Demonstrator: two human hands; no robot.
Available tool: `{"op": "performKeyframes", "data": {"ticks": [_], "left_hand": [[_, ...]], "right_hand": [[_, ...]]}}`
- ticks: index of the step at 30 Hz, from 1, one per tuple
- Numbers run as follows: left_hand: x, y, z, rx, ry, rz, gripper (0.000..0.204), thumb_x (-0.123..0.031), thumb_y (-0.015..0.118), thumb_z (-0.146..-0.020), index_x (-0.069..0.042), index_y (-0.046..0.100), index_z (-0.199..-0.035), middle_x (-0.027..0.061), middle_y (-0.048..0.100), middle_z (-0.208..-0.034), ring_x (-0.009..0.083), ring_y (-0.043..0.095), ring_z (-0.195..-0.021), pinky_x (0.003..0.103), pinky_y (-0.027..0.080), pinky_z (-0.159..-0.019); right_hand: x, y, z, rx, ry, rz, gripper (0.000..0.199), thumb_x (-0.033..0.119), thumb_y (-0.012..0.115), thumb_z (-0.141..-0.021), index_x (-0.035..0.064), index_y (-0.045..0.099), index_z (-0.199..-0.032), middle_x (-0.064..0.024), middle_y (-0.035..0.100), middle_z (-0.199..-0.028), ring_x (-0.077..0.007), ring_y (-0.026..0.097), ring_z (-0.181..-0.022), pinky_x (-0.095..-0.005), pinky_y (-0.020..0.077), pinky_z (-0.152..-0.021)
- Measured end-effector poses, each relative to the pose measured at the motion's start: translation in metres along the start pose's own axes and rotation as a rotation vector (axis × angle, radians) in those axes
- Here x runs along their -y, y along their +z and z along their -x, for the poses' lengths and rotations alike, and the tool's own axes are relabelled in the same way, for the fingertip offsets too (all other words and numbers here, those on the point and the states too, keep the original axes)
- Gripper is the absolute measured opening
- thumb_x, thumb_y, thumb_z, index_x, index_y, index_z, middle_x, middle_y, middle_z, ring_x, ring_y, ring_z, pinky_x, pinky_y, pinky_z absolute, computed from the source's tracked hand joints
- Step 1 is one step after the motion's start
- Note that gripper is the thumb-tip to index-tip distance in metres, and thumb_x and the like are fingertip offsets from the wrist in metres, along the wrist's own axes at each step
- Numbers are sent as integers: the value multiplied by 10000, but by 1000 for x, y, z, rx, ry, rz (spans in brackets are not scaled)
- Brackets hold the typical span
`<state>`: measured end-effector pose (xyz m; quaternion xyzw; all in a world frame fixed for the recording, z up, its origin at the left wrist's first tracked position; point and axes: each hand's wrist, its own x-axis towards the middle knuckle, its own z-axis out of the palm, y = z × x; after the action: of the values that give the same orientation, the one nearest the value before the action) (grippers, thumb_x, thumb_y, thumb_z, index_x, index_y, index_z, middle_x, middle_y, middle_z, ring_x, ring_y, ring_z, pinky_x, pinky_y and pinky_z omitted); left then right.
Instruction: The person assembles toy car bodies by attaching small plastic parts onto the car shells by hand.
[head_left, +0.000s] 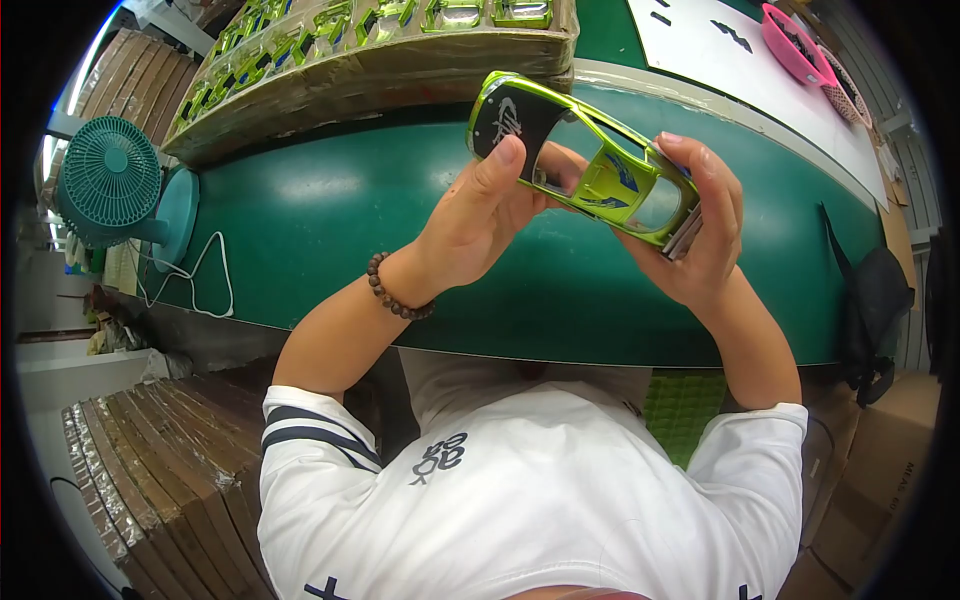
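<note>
Above the green table I hold a glossy lime-green toy car body shell (pixel 625 178) between both hands, tilted, with open window gaps. Its left end carries a black panel with a pale squiggle, and blue marks show on its roof. My left hand (pixel 478 205) grips the black-panelled end, thumb on top and fingers partly hidden behind the shell. Around that wrist is a brown bead bracelet (pixel 392 290). At the other end, my right hand (pixel 712 230) is closed on the shell's edge, its fingertips along the upper rim.
A cardboard tray (pixel 400 95) of similar green shells stands on the far left of the table (pixel 400 200). A teal fan (pixel 115 180) with a white cable is at left. Pink baskets (pixel 795 45) sit far right, a black bag (pixel 875 300) nearer. Stacked cardboard (pixel 170 480) fills the lower left.
</note>
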<state>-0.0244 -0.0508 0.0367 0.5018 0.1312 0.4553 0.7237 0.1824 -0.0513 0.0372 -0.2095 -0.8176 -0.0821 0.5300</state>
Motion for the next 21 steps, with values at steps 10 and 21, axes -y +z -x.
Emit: {"op": "performKeyframes", "data": {"ticks": [10, 21], "left_hand": [[-2, -19, -2, -400, 330, -468, 189, -203, 528, -922, -31, 598, -951, 71, 563, -1064, 74, 523, -801, 220, 428, -650], [-16, -14, -7, -134, 911, -1716, 378, -259, 826, -615, -133, 648, -923, 167, 385, -1309, 305, 375, -1210, 381, 330, -987]], "right_hand": [[-16, -15, -16, -61, 1545, -1044, 427, 285, 612, -857, -37, 504, -1115, -133, 603, -775, -131, 557, -495, -212, 440, -439], [-1, -14, -23, -13, 1553, -1043, 369, 272, 579, -857, -35, 517, -1053, -143, 590, -674, -112, 503, -412, -206, 387, -368]]}}
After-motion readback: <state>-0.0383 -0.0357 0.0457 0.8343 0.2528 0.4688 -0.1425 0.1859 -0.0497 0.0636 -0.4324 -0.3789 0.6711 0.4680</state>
